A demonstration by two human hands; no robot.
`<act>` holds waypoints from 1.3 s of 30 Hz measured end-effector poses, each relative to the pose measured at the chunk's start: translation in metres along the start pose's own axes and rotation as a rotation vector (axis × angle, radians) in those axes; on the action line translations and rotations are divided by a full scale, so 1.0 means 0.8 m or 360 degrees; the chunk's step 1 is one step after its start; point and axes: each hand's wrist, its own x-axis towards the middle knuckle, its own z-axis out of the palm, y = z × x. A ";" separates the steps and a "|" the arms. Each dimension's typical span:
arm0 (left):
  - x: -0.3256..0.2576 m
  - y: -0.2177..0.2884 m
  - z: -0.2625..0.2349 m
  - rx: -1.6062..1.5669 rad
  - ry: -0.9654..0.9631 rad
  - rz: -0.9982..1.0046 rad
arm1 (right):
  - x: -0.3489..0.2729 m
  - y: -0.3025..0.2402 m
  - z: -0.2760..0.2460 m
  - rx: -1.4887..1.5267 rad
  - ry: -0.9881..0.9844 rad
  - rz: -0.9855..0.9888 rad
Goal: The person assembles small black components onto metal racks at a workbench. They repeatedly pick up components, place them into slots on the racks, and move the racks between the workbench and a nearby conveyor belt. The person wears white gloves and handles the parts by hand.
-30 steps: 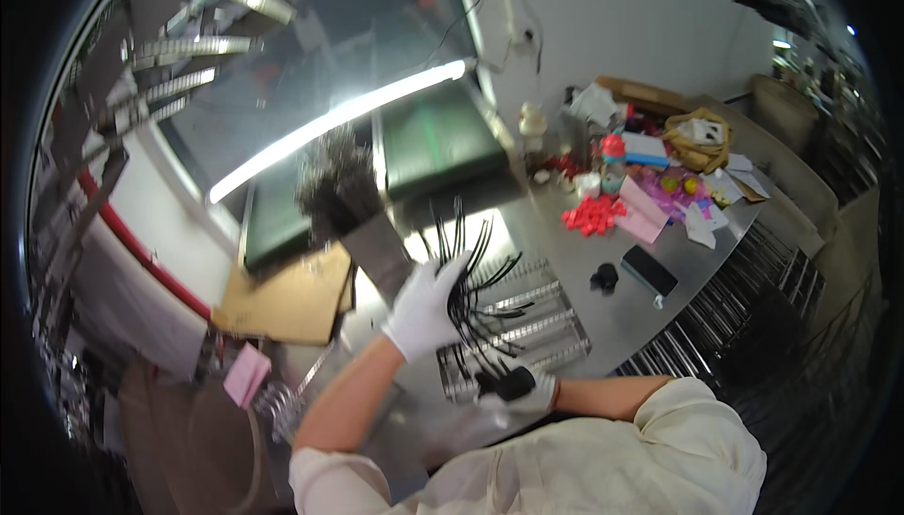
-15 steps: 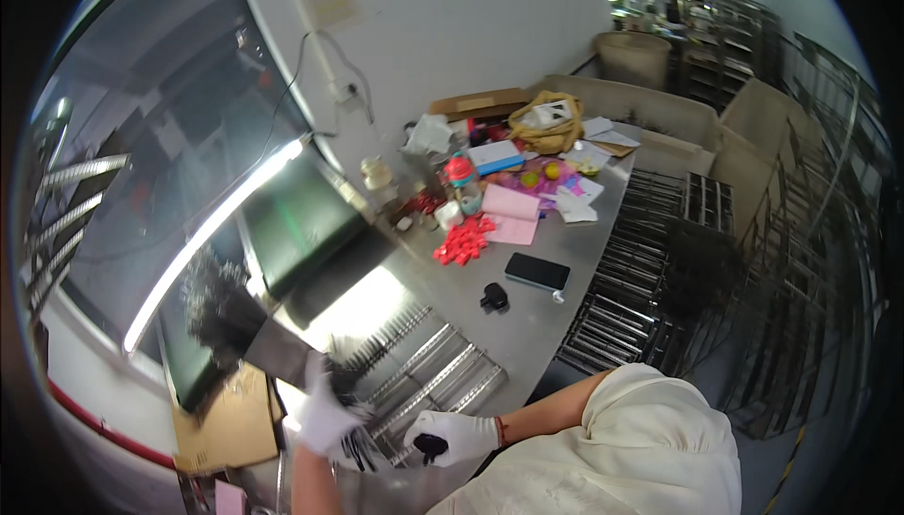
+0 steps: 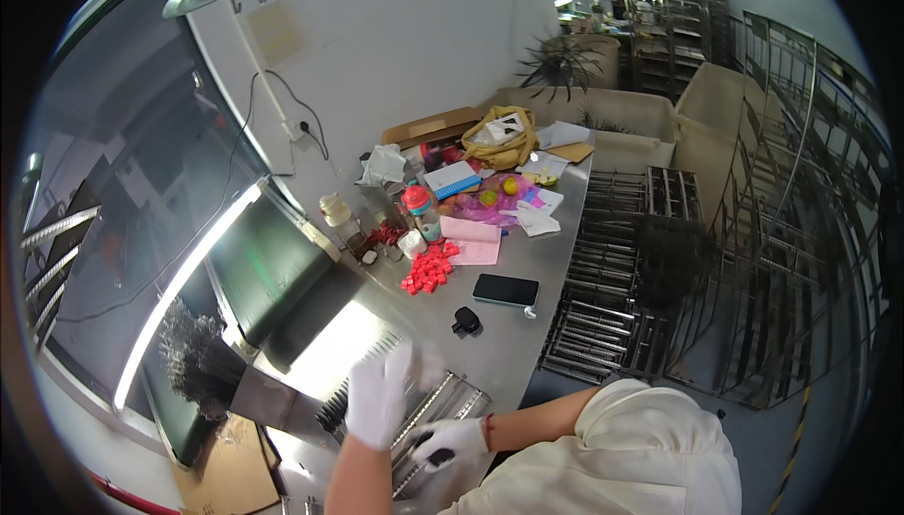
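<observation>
My left hand (image 3: 379, 400) in a white glove is raised over the metal rack (image 3: 441, 411), its fingers stretched out and partly blurred, with nothing seen in it. To its right my right hand (image 3: 450, 444), gloved too, is closed around a small black object (image 3: 438, 458) whose kind I cannot make out. The rack of ridged metal bars lies on the steel table beneath both hands. A row of dark thin pins (image 3: 331, 411) runs along its left side. Near the back bin shows a dark spiky bunch of thin strips (image 3: 560, 67); whether it hangs in the air is unclear.
On the steel table (image 3: 424, 322) are a phone (image 3: 506, 289), a black earphone case (image 3: 466, 320), red pieces (image 3: 430, 267), a pink notebook (image 3: 473, 241) and a bottle (image 3: 421, 211). Beige bins (image 3: 640, 150) stand behind, metal racks (image 3: 603, 327) on the right. A grey wiry bundle (image 3: 200, 357) is at left.
My left hand has moved up and right, and the dark strips by it are gone from there. A spiky bunch now shows near the back bin. The view has shifted.
</observation>
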 end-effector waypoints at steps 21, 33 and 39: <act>-0.340 -0.265 0.135 -0.2812 -0.0112 -0.0866 | 0.089 0.017 0.029 -0.2180 -0.0467 -0.0148; -0.306 -0.217 0.088 -0.2666 0.0220 -0.1222 | 0.091 0.001 0.023 -0.1926 -0.0414 0.0104; -0.324 -0.257 0.113 -0.1952 0.0293 -0.0969 | 0.091 0.002 0.036 -0.2009 -0.0505 -0.0046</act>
